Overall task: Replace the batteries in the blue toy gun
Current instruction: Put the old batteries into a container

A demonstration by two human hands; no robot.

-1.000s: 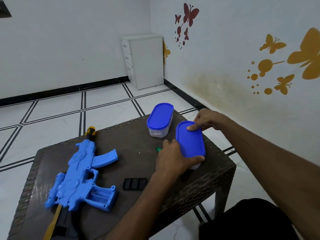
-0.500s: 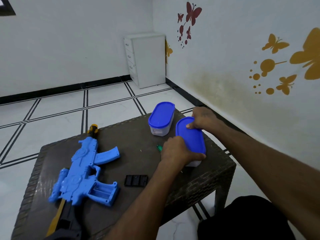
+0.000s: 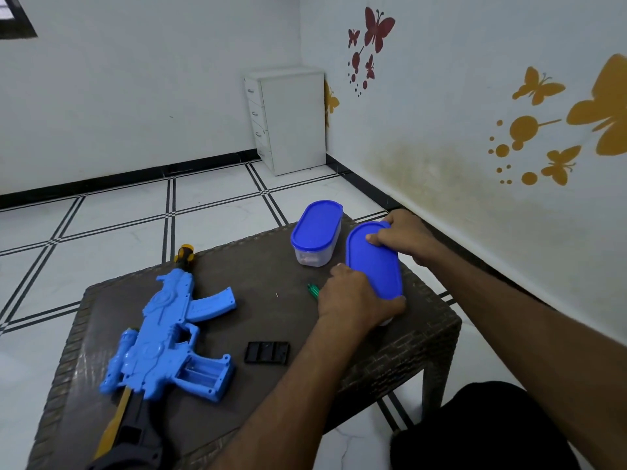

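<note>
While the gun [image 3: 159,337] lies on the table's [image 3: 271,276] left side, its battery bay open, the left hand [image 3: 353,300] and right hand [image 3: 403,234] both grip the near box's lid [image 3: 375,262].

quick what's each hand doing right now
Left hand: grips the near end of the near container.
Right hand: grips the far end of its lid, thumb on top.

Arms: both forearms bare, no sleeves showing.
Left hand [image 3: 353,296]: bare, ungloved.
Right hand [image 3: 403,234]: bare, ungloved.
Lower right: black clothing [image 3: 481,432].
</note>
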